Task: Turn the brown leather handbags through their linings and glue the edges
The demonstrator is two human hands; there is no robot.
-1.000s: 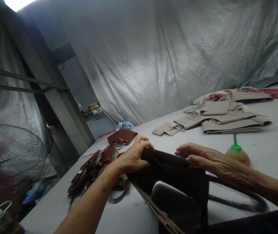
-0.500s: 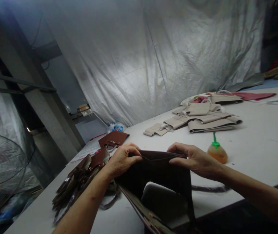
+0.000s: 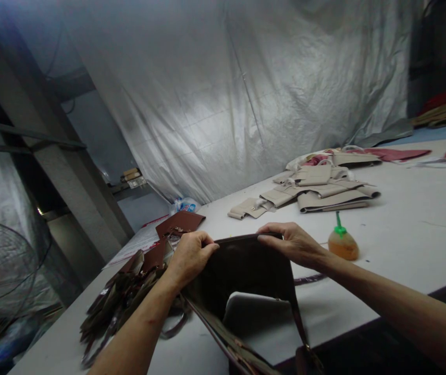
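Dk brown bag [image 3: 254,265], mouth open, sits at near edge of worktop [image 3: 410,219], btw both arms. Inside: pale, round-cornered piece [image 3: 252,297], can't ID. L hand [image 3: 194,255] clamped on bag's far rim; R hand [image 3: 291,244] clamped on same rim, further R. Strap [image 3: 300,325] w/ metal fitting hangs at bag's R side.

Squat bottle [image 3: 343,246], green nozzle, part-filled w/ orange liq., stands just beyond R forearm. Brown pile [image 3: 129,291] to L; beige pieces [image 3: 320,190] at back.

Vs 1 s ago: R fingers lay straight over rim, now pinch it; strap fitting's come into view.
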